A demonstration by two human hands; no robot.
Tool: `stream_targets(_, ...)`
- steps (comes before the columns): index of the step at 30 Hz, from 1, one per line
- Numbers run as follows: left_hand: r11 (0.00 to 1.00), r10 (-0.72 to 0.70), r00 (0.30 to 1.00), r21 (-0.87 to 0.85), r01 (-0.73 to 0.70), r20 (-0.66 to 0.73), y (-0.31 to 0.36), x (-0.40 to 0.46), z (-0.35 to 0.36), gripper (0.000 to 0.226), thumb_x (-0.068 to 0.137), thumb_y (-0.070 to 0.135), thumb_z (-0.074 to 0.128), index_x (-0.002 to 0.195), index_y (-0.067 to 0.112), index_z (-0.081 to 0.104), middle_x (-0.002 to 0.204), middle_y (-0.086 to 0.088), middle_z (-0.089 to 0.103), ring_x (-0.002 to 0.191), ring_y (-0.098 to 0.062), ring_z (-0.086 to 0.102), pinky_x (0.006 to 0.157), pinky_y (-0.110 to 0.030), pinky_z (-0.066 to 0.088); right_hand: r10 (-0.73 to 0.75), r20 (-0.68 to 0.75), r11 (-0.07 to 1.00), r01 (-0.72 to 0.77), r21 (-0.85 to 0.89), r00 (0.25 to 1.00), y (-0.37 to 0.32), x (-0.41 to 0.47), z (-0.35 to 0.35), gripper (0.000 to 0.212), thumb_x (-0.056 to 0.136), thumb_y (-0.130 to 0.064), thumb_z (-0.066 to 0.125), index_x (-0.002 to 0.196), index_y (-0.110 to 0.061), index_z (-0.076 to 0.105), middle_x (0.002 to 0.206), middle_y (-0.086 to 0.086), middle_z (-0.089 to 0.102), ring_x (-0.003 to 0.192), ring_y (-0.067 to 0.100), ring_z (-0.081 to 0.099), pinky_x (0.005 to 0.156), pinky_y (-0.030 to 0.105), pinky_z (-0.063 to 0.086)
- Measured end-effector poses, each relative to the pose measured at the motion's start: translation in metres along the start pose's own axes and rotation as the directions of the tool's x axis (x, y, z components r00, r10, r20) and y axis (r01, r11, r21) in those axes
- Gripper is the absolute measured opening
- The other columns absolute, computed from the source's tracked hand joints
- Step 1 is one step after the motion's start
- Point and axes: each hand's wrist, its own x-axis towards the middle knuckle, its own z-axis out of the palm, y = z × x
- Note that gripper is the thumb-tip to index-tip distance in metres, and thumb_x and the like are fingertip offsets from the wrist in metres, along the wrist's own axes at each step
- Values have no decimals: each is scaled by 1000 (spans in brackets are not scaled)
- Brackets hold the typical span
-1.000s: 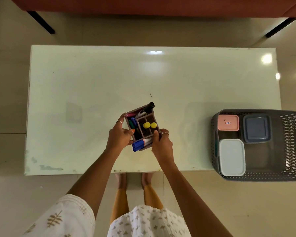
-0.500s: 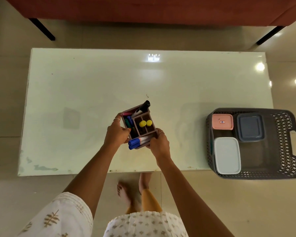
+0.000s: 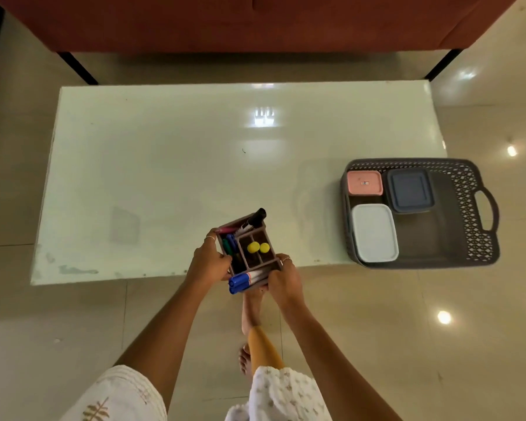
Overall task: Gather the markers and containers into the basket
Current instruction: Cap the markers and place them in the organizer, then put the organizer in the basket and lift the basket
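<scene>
Glossy smooth table (image 3: 164, 165), perforated plastic basket (image 3: 474, 208), wood-look organizer (image 3: 257, 259), printed cloth sleeve (image 3: 116, 396).

Basket's (image 3: 480, 238) right half free

A brown compartmented organiser (image 3: 249, 253) full of markers is held over the near table edge, blue-capped markers (image 3: 240, 281) lying across its near end and a black-capped one (image 3: 253, 220) poking out at the far end. Two yellow caps (image 3: 258, 247), perhaps markers too, stand in the middle cells. The grey lattice basket (image 3: 474, 214) sits at the table's right end, holding pink (image 3: 364, 183), dark blue (image 3: 410, 191) and white (image 3: 374, 233) lidded containers.
</scene>
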Motion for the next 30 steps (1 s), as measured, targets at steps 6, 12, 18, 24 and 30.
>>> stream_targets(6,998,53,998,-43,-54,-21,13,-54,26,57,83,-2,53,133,19,38,106,-19,65,82,-35,70,70,-44,61,-84,-33,994,87,67,996,25,-37,-41,37,67,2,38,95,-15,56,88,7,68,81,23,67,71,45,60)
stream_targets(12,990,136,991,-27,-136,9,61,-95,72,58,85,-3,51,136,21,35,107,-19,67,75,-31,71,54,-27,57,-130,-156,966,160,203,979,27,-62,-116,37,77,9,34,96,-13,57,88,8,68,79,21,67,65,31,60)
stream_targets(18,974,217,976,-71,-214,29,125,-112,150,57,85,0,53,134,23,37,103,-16,69,60,-19,69,44,-17,53,-124,-299,972,177,156,946,35,-40,-217,39,78,6,34,97,-14,62,91,13,69,78,25,69,65,38,61)
stream_targets(24,955,203,978,-209,-209,-49,188,-115,243,66,81,-1,59,137,24,36,115,-8,65,87,-22,70,64,-21,56,-180,-318,983,185,-14,931,24,5,-335,25,88,-1,41,97,-14,60,85,10,68,72,21,70,60,29,60)
stream_targets(30,849,-46,999,-528,25,-26,224,-105,316,58,78,-7,62,121,28,42,110,-10,66,90,-27,70,68,-36,62,-194,-149,924,130,-360,970,5,72,-416,24,90,-8,44,102,-10,64,87,7,66,76,20,64,63,26,50)
